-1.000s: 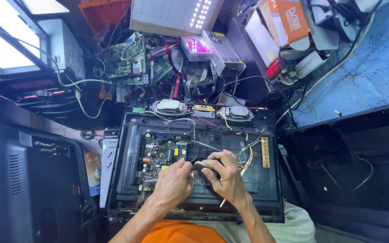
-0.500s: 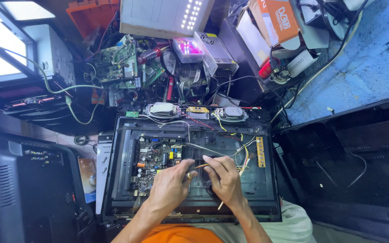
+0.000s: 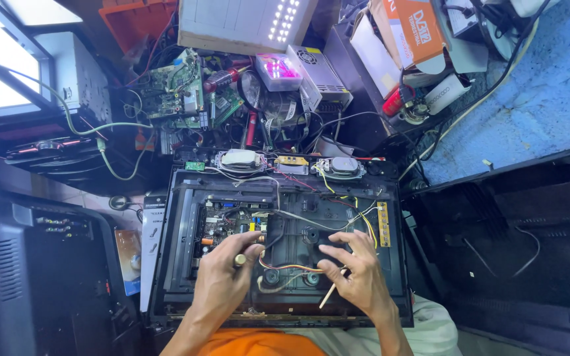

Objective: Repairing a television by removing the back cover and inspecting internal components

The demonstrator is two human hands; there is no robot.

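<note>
An opened black flat-screen set [image 3: 179, 198] lies back-up in front of me, its circuit board [image 3: 229, 224] and coloured wires [image 3: 285, 267] exposed. My left hand [image 3: 222, 280] rests over the lower middle of the chassis and pinches a small light-coloured tool tip between thumb and fingers. My right hand [image 3: 357, 270] lies flat on the chassis to the right, with a thin wooden stick [image 3: 331, 290] gripped under its fingers. Two oval speakers [image 3: 240, 158] [image 3: 343, 165] sit along the far edge of the set.
Beyond the set lies a heap of green circuit boards [image 3: 179, 92], a metal power supply [image 3: 318, 76], a lit white LED panel [image 3: 245, 23] and cardboard boxes [image 3: 410, 29]. A black TV back cover [image 3: 34, 264] stands at left, another black panel [image 3: 529, 250] at right.
Both hands have moved apart: the left has shifted slightly left with its tool, the right has slid right and spread flat on the chassis. The camera has tilted a little.
</note>
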